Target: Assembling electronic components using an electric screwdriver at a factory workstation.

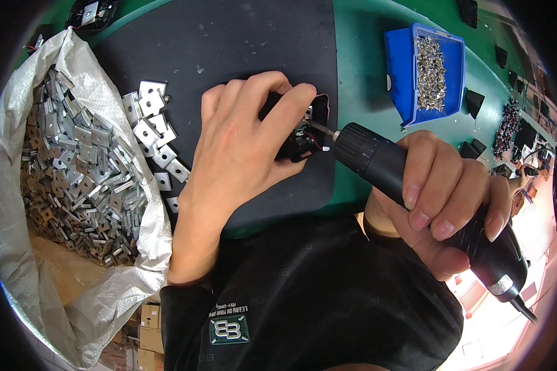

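Note:
My left hand (pixel 241 133) is wrapped round a black plastic housing (pixel 300 142) on the dark mat, covering most of it. A thin wire with a small white plug sticks out of the housing beside my fingertips. In my right hand (pixel 449 198) is a black corded electric screwdriver (pixel 371 157), its fingers closed round the body. The screwdriver's bit points left into the housing, at a metal part near my left index finger; the exact contact is hard to make out. Loose square metal plates with holes (pixel 155 127) lie just left of my left hand.
A white woven sack (pixel 158 229) full of similar metal plates stands at the left. On the green table, a blue bin (pixel 408 80) holds many small screws. Another black housing (pixel 93 13) sits at the far left, and black parts (pixel 473 102) lie along the right. The screwdriver's cord (pixel 526 310) trails off lower right.

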### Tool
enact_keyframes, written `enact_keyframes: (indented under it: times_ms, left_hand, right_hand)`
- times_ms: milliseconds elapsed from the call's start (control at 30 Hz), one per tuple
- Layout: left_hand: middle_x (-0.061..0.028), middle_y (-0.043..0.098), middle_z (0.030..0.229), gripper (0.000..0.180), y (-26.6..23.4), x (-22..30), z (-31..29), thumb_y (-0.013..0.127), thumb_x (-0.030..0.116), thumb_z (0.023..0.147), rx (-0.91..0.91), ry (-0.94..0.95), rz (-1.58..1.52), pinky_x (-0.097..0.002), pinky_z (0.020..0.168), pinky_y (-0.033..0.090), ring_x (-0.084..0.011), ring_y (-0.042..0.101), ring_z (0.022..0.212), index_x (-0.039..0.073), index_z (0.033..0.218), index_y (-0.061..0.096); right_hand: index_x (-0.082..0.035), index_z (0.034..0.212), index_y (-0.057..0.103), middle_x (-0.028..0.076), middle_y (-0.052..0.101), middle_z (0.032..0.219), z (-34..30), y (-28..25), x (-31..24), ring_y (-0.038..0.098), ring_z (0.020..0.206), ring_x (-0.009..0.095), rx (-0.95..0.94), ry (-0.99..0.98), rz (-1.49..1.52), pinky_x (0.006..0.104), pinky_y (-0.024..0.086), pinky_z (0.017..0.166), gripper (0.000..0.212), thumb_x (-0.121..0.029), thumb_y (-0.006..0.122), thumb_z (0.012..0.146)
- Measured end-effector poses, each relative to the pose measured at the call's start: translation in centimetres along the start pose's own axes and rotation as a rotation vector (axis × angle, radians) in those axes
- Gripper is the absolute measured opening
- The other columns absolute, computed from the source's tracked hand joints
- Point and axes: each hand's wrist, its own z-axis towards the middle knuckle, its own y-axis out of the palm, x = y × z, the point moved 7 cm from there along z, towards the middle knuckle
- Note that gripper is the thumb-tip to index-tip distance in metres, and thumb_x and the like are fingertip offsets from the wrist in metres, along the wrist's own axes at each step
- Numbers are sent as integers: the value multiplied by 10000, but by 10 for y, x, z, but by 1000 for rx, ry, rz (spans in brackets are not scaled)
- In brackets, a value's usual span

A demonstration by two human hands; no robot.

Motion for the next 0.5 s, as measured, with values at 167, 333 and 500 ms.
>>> enact_keyframes:
  times_ms: [167,333,500]
  left_hand:
    - [-62,565,1158,774,1,-1,-1,848,135,482,3,0,-1,-385,908,353,-260,555,1034,141,1217,605]
    - [-64,568,1165,764,1,0,-1,847,130,480,7,-8,-4,-379,902,351,-254,570,1020,138,1206,609]
    - [-61,571,1153,749,1,0,-1,843,130,487,20,-6,-1,-371,899,348,-253,575,1010,138,1199,613]
  right_hand:
    - [-190,1050,577,-34,597,786,1,0,2,587,667,99,-108,-3,-5,251,472,677,346,-266,813,808]
    - [-194,1086,572,-30,604,799,5,5,3,598,670,100,-198,19,-46,246,492,680,369,-280,807,815]
    - [-199,1136,563,-30,611,811,6,10,5,601,674,99,-273,24,-61,242,500,683,405,-289,801,821]
